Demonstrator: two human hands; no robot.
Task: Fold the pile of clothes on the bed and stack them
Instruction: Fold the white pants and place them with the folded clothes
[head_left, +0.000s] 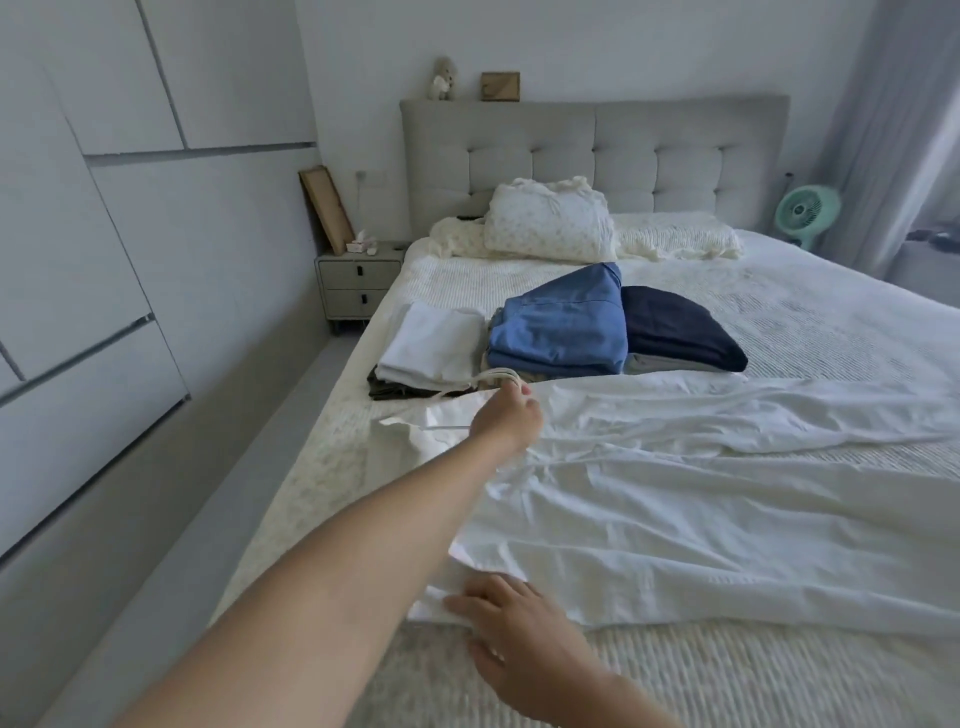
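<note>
Lying spread and wrinkled across the near half of the bed (779, 312), a white garment (701, 509) is held at two places. Its far edge is pinched by the curled fingers of the left hand (506, 415), arm outstretched. Its near corner is pressed flat by the right hand (511, 629), fingers nearly straight. Behind it, folded stacks are seen: white clothes (431, 345), blue jeans (566, 325), a navy garment (675, 327).
</note>
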